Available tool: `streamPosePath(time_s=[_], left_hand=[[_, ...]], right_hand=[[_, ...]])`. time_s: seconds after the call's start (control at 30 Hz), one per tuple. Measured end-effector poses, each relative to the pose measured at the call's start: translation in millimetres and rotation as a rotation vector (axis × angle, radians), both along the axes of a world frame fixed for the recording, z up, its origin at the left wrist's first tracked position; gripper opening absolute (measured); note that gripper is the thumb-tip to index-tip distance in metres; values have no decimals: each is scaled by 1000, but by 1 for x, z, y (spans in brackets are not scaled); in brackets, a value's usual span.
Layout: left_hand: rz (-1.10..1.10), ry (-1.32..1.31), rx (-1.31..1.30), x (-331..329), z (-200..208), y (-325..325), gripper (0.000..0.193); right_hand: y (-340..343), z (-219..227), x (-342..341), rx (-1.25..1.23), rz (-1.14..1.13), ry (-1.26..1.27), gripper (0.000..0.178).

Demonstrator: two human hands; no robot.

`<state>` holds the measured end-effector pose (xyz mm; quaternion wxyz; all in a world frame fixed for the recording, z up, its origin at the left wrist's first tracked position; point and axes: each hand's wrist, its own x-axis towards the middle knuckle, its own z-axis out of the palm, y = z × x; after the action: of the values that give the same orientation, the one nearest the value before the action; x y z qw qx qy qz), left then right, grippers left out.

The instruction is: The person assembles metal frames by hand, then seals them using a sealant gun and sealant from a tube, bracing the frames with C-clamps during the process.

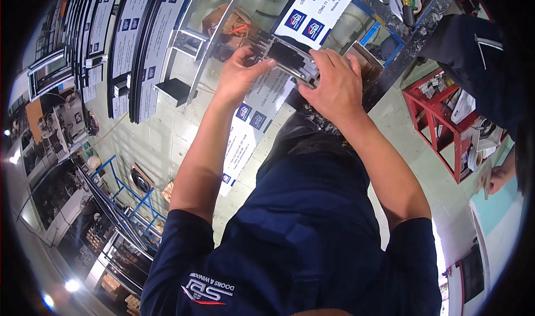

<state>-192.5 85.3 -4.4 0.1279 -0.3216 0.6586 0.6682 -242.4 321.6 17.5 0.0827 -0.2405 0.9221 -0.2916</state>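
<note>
Between my hands is a dark metal profile piece (284, 57) with grey ridged edges, seemingly the cut end of a frame profile. My left hand (241, 76) is closed on its left end, the thumb lying along the near edge and the fingers behind. Wrapped over its right end is my right hand (337, 87), fingers on top and thumb below. The fingers partly hide both ends. Just beyond the piece runs a long profile covered in white film (329, 6) with blue labels. More labelled film (245, 129) shows below my left hand.
Several film-covered profiles (125, 54) stand at the left. A dark workbench (390, 71) with hand tools, including a screwdriver (408, 15), extends at the upper right. Beyond it are a red metal rack (429, 121) and another person (473, 59). A blue frame stand (131, 202) is at lower left.
</note>
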Motion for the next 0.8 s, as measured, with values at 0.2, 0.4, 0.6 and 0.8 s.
streamPosePath(time_s=[0.2, 0.4, 0.6, 0.8], left_hand=[[-24, 53, -27, -2, -7, -2, 64], [-65, 25, -141, -1, -1, -1, 80], [-46, 57, -126, -4, 11, 5, 83], [-39, 122, -51, 0, 4, 3, 76]], right_hand=[[-1, -2, 0, -6, -31, 55, 62], [9, 6, 5, -45, -22, 86, 60], [10, 5, 6, -23, -27, 109, 55], [10, 18, 13, -180, -158, -148, 64]])
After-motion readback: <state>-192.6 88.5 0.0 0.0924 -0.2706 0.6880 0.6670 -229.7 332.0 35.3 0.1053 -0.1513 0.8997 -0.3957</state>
